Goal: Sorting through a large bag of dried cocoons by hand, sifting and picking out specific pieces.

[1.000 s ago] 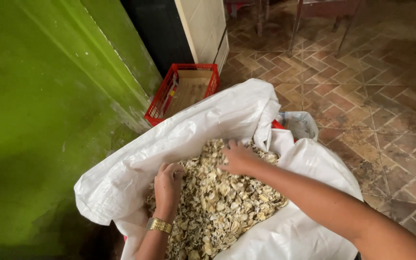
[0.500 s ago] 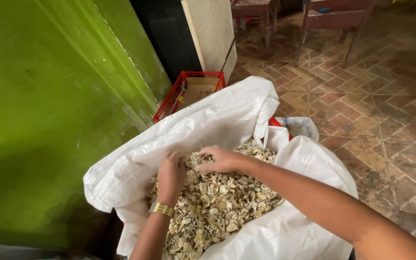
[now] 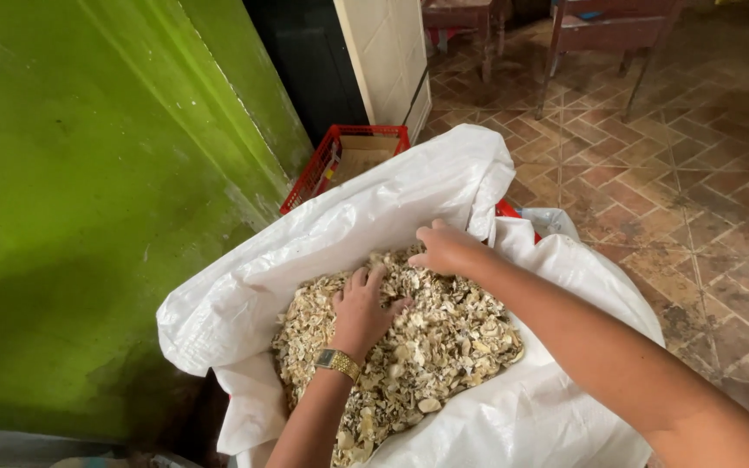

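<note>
A large white woven sack (image 3: pixel 374 217) stands open beside a green wall, filled with pale, dry, flaky pieces (image 3: pixel 426 355). My left hand (image 3: pixel 362 310), with a gold watch on the wrist, lies flat on the pieces, fingers spread. My right hand (image 3: pixel 444 250) reaches across to the far side of the heap, fingers curled down into the pieces near the sack's back rim. What the right fingers hold, if anything, is hidden.
A green wall (image 3: pixel 88 217) rises at the left. Behind the sack sits a red plastic crate (image 3: pixel 340 156) with cardboard inside. A brick-tiled floor (image 3: pixel 687 199) spreads to the right, with wooden chair and table legs (image 3: pixel 600 52) at the back.
The view has shifted and the sack sits lower right of before. My right hand has moved slightly over the heap's far side; my left hand stays pressed on the pieces.
</note>
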